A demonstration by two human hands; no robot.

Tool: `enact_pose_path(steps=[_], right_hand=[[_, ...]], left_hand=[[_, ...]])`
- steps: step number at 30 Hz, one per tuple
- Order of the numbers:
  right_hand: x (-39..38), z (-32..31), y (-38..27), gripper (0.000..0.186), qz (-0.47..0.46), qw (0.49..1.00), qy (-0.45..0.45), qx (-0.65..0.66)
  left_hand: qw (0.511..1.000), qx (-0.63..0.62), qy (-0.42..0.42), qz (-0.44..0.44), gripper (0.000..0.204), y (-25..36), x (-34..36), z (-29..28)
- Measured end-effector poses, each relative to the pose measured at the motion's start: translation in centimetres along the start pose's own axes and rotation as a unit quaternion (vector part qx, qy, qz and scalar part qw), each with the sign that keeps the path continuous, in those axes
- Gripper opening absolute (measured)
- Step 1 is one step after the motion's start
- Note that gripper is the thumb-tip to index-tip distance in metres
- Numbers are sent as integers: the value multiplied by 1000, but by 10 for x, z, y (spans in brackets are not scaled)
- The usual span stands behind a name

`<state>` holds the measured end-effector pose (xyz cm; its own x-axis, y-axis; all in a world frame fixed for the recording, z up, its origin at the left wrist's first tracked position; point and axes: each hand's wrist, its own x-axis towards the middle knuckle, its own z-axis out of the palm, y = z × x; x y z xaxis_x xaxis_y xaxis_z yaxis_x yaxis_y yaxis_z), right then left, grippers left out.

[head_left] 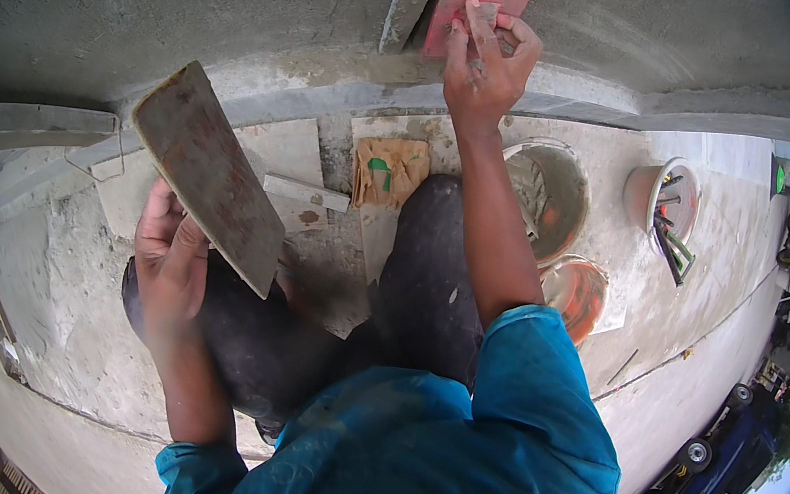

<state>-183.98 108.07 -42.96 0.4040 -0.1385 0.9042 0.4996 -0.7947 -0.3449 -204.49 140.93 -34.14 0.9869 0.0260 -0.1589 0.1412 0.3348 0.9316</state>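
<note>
My left hand (pixel 170 256) grips a tilted, cement-stained flat board (pixel 208 175), held out to the left below the wall. My right hand (pixel 484 63) is closed on a small red plastering float (pixel 437 36), which lies against the grey rendered wall (pixel 638 29) beside a vertical strip (pixel 404 1). Grey smears mark the right hand and the float. My bent legs in dark trousers show beneath both arms.
A large mortar bucket (pixel 564 195), a smaller orange-rimmed bucket (pixel 584 304) and a white bucket of tools (pixel 645 191) stand at right. Torn brown paper (pixel 393 156), board pieces (pixel 297 188) and a wire loop lie ahead. A dark blue vehicle (pixel 718 464) is at far right.
</note>
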Motion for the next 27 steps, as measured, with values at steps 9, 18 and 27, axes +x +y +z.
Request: enact_pose_path(steps=[9,18,27], right_hand=[[-1,-9,-8,44,79,995,25,52],[10,8,8,33,16,999,33,24],[222,-82,-39,39,-3,957,227,182]], left_hand=[[1000,1,7,-1,59,-2,0,-1],[999,-26,-32,-14,53,-5,10,-3],[999,-8,-33,-10,55,-2,24,2]])
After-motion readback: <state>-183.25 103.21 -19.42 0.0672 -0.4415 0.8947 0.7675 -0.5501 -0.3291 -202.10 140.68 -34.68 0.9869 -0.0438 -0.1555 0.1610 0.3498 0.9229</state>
